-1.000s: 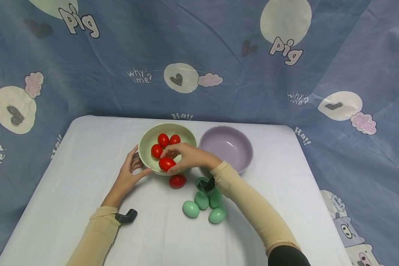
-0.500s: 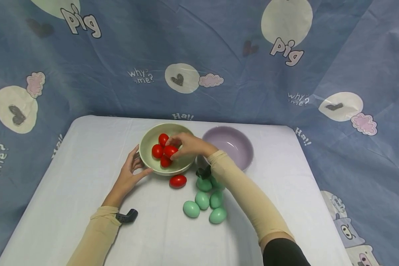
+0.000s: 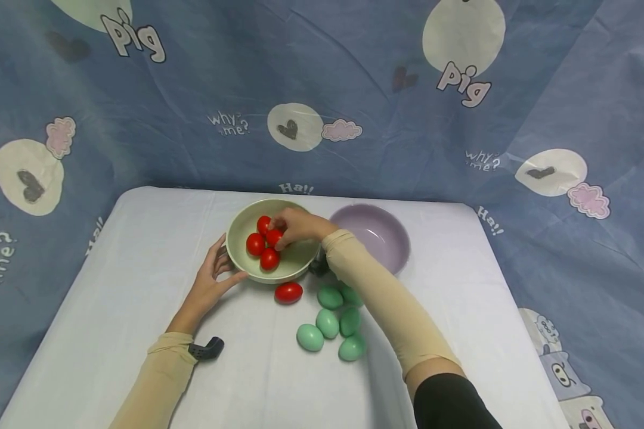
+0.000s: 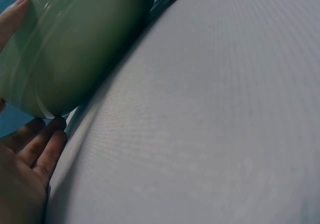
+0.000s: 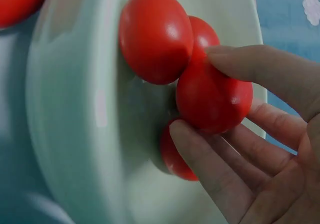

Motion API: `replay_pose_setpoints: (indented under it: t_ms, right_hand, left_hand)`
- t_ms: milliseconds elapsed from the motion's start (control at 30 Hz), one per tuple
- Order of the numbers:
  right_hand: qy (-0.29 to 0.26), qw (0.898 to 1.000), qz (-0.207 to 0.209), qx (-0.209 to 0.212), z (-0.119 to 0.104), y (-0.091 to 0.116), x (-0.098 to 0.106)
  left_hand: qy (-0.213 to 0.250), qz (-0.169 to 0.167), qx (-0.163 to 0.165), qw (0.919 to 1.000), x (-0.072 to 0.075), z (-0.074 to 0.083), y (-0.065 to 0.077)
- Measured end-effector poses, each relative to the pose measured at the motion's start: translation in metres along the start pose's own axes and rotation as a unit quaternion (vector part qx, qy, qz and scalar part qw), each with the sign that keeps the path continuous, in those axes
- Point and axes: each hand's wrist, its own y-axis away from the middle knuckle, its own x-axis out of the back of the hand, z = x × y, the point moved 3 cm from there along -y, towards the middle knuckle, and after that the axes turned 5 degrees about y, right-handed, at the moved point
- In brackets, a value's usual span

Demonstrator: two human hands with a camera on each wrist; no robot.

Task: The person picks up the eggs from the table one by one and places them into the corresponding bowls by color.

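A blue printed cloth hangs behind a white-covered table; in the head view, three red eggs lie in the green bowl with a fourth red egg at the fingertips of the right hand, while a loose red egg and the green eggs remain outside, near the purple bowl. The left wrist view shows the left hand spread, touching the bowl's outside. In the right wrist view, thumb and finger pinch the fourth egg inside the bowl; whether it touches bottom is hidden.
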Motion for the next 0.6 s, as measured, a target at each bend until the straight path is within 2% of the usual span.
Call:
replay_pose_setpoints:
  t_ms: [200, 367, 467, 600]
  right_hand:
    - [0.060, 0.998, -0.014, -0.017, -0.010, -0.010, 0.001]
    - [0.115, 0.993, -0.024, -0.012, -0.019, -0.015, 0.000]
    - [0.128, 0.991, -0.032, -0.011, -0.023, -0.018, -0.002]
    - [0.118, 0.992, -0.046, -0.019, -0.024, -0.021, -0.006]
  left_hand:
    - [0.003, 0.002, 0.002, 1.0000, 0.000, -0.002, 0.000]
    - [0.004, 0.002, 0.002, 1.0000, 0.000, -0.004, 0.000]
    - [0.003, 0.002, -0.001, 1.0000, 0.000, -0.006, 0.000]
    - [0.000, 0.001, 0.001, 1.0000, 0.000, -0.006, 0.001]
